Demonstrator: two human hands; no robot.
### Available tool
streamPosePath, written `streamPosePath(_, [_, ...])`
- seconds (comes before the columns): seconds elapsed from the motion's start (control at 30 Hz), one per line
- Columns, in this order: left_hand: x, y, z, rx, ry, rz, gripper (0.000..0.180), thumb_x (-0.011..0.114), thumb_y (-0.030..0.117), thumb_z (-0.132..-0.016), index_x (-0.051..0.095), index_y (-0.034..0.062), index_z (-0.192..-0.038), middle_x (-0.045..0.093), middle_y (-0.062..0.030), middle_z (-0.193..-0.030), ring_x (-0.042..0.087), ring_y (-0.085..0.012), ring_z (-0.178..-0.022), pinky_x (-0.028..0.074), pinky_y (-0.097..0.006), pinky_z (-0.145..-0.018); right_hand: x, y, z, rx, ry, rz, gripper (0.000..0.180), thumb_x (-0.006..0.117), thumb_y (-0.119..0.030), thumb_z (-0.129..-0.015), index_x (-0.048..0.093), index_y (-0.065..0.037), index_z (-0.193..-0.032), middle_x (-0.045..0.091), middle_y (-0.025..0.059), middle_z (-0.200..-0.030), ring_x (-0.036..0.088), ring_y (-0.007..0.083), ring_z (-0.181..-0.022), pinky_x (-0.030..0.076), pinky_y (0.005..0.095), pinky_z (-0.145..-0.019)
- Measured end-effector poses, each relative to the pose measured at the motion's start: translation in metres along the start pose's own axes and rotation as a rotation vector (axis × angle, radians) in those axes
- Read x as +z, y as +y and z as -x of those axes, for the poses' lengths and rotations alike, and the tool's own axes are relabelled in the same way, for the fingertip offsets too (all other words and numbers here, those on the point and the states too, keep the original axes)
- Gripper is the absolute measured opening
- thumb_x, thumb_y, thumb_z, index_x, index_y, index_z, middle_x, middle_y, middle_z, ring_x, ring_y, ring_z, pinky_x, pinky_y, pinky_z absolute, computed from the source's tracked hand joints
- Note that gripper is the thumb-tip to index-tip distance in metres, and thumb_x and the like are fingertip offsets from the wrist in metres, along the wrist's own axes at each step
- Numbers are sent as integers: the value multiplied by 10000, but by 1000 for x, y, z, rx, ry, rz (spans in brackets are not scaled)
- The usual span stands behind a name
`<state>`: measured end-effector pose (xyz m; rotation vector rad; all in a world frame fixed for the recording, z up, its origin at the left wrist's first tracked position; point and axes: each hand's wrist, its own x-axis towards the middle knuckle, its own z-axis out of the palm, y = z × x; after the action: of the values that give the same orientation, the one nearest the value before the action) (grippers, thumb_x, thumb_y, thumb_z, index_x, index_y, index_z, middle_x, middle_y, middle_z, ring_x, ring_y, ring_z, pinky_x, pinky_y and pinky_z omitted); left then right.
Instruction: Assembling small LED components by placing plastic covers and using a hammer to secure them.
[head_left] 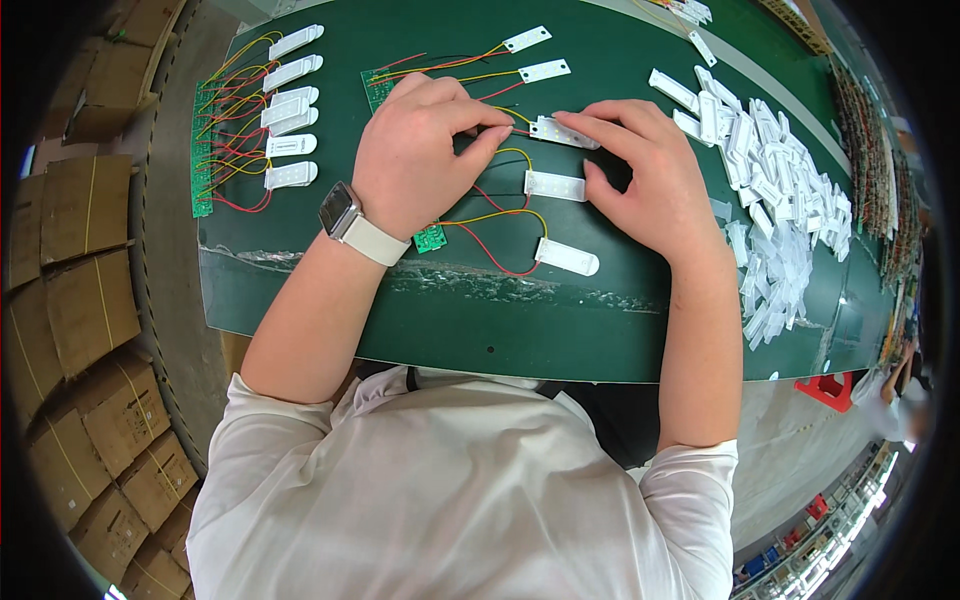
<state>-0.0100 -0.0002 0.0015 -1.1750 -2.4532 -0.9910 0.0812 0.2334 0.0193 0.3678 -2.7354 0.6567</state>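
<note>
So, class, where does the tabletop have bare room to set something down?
Free: the near tabletop, below the lowest wired white piece; also, narrowly, between the left wired row and the upper green board. Crowded: the heap of white pieces at right, and between left hand and right hand, where wired strips lie.

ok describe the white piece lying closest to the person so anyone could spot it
On the green table, find the column of white wired pieces in the middle. Go to the end nearest the person's body: the target piece has yellow and red wires at its left. Its rounded right end shows fully, and no other lies closer.
</note>
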Motion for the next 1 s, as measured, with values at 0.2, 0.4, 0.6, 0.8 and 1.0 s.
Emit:
streamPosePath(0.2, [3, 3, -2, -17, -14, -10, 70, 809, 130, -821, 797, 104, -884, 635, -28, -762, 588, -232, -787, 492, -354, -720, 13, 1, 0, -20, 57, 27, 288, 788, -107, -827, 786, -167, -1109, 722, 9, -1025, 666, 232, -1010, 565, 364, -855])
streamPosePath(0.4, [5, 0, -2, 23, -14, -6, 71, 802, 138, -818, 795, 112, -884, 637, -27, -769, 579, -245, -782, 499, -361, -721, 17, 0, -1, -12, 79, 0, 273, 779, -87, -838, 787, -161, -1101, 735, 26, -1014, 679, 232, -962, 571, 360, -812])
streamPosePath(0.6, [4, 0, 0, 27, -9, 18, 63, 802, 131, -813, 795, 114, -873, 639, -27, -773, 573, -241, -789, 491, -357, -720, 16, -4, -2, 52, 71, -72, 324, 780, -79, -836, 774, -154, -1151, 745, 48, -1006, 682, 248, -955, 568, 359, -816])
streamPosePath(0.8, [2, -1, 0, -9, -2, 98, 85, 819, 126, -793, 810, 126, -878, 646, -18, -788, 577, -228, -804, 488, -355, -728, 13, -6, -2, 79, 22, -91, 362, 784, -83, -831, 761, -159, -1184, 747, 52, -1020, 683, 251, -962, 564, 364, -823])
streamPosePath(1.0, [6, -1, 1, 25, -26, -13, 96, 830, 141, -780, 814, 139, -874, 651, -12, -794, 585, -233, -823, 504, -359, -743, 15, -4, -1, 20, 50, -58, 248, 783, -97, -836, 784, -144, -1080, 742, 31, -1022, 683, 245, -956, 567, 355, -816])
